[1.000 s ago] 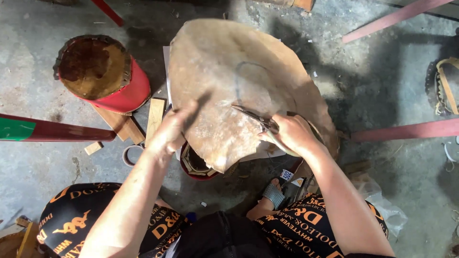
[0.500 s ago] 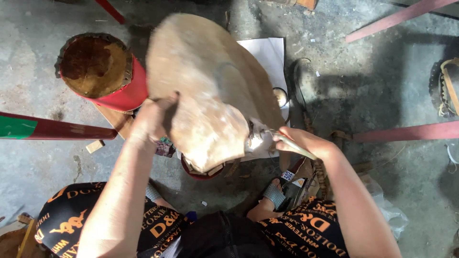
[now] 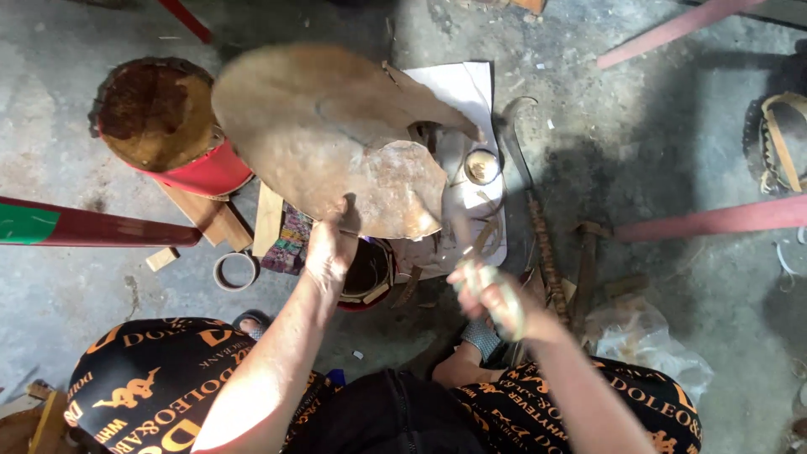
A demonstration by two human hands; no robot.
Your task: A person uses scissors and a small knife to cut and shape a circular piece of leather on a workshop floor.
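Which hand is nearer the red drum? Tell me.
Left. The left hand grips the hide sheet just right of the red drum; the right hand is farther right, holding a blurred tool.

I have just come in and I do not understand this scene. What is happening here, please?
A person sits low over a concrete floor and works with a large tan hide. The left hand holds the hide up by its lower edge, above a small drum shell. The right hand is blurred and grips a thin tool whose kind I cannot tell, away from the hide. A red drum stands to the left, and white paper with scraps lies behind.
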